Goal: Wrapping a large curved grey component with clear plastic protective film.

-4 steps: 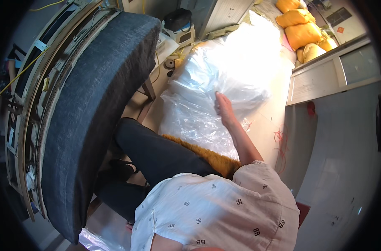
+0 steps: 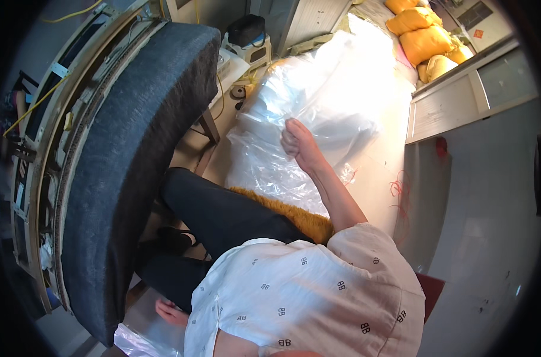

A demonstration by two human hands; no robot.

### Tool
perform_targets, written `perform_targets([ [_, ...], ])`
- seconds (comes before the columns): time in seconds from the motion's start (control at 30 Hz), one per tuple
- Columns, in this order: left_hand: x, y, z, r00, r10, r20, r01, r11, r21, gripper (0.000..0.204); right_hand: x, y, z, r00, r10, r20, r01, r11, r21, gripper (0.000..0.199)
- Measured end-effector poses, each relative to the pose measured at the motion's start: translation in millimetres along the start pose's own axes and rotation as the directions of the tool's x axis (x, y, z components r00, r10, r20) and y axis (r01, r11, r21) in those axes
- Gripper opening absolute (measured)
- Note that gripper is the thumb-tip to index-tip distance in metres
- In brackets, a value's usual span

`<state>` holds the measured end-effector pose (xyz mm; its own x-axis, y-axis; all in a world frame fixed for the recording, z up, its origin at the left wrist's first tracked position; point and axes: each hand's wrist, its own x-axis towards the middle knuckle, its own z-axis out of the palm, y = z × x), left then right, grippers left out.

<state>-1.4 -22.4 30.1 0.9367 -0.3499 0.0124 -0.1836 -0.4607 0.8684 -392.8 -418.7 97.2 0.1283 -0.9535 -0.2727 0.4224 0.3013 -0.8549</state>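
My right hand (image 2: 298, 144) is closed in a fist over a large heap of clear plastic wrapping (image 2: 270, 160), thumb side up. Whatever lies inside the fist, if anything, is hidden. Low on the left, beside my dark trousers, my left hand (image 2: 172, 312) shows in part, its fingers loosely apart with nothing visible in them. Its wrist disappears behind my pale printed shirt. Under that hand lies more clear plastic (image 2: 141, 340). A strip of golden-brown plush (image 2: 276, 209) shows between my thigh and the wrapping.
A long, curved, dark padded worktop (image 2: 128, 154) fills the left side, with a wooden frame and cables behind it. A black bag (image 2: 245, 30) rests on a pale stool (image 2: 254, 53). Orange stuffed sacks (image 2: 426, 43) are piled far right. Red string (image 2: 399, 193) lies on the floor.
My right hand has moved left and slightly away from me, its fist now showing more clearly. My left hand has come further into view at the lower left.
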Motion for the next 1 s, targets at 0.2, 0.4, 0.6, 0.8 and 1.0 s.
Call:
perform_targets([
  [0.2, -4, 188, 114, 0.775, 0.441, 0.452, -0.254, 0.873, -0.417, 0.024, -20, -23, 92, 0.885, 0.076, 0.459, 0.005, 0.985, -0.173, 0.013],
  [0.4, -44, 268, 187, 0.167, 0.561, 0.811, -0.510, 0.753, -0.416, 0.063, -62, -63, 146, 0.441, 0.111, 0.890, 0.163, 0.966, -0.201, 0.014],
  [0.6, -24, 246, 203, 0.157, 0.630, 0.761, -0.410, 0.742, -0.530, 0.019, 12, -125, 180, 0.702, -0.541, 0.464, 0.585, 0.809, 0.057, 0.014],
  [0.8, 19, 244, 141, 0.399, 0.473, 0.786, 0.092, 0.832, -0.547, 0.030, 22, -173, 308, 0.267, -0.661, 0.701, 0.719, 0.621, 0.312, 0.025],
  [1.0, 143, 251, -55, 0.955, 0.274, -0.118, -0.287, 0.737, -0.612, 0.030, 68, -118, 348, 0.028, -0.490, 0.871, 0.986, -0.132, -0.106, 0.041],
])
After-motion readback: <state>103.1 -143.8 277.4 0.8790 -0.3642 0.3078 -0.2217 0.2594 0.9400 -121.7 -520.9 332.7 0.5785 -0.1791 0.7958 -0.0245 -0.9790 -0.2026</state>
